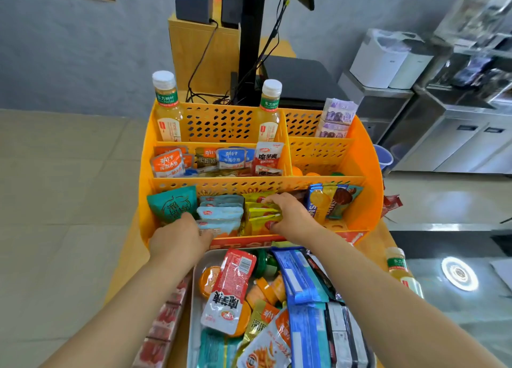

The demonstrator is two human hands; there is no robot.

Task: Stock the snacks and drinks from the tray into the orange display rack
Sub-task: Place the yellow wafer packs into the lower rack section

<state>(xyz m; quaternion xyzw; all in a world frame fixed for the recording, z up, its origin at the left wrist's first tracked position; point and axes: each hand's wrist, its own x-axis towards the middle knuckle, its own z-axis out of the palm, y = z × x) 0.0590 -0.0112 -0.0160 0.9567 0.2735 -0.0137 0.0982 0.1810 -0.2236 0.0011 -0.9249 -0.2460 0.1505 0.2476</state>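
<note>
My right hand (288,215) is down in the front row of the orange display rack (368,198), fingers curled over the top of the yellow packets (260,215) and thumb against their near face, so I am gripping that little stack. I count three or perhaps four yellow packets there; my fingers hide the edges. My left hand (180,237) rests on the rack's front left corner, fingers bent over the lip and touching the light blue packets (220,215), of which four edges show, stacked one before another. Whether it really pinches one I cannot tell. Just left of them stands one teal pouch (171,204), upright. At the right of the same row lean two biscuit packs (332,201).

In the middle row I see about five small fish-snack sachets (194,160) and two red-and-white packets (267,157). In the back row stand two tea bottles (167,110), well apart, and two purple packs (336,118) in the right corner.

The tray (198,306) lies just before the rack, still heaped with snacks; one large red-and-white packet (231,290) lies on top. A third tea bottle (400,268) stands to the tray's right.
</note>
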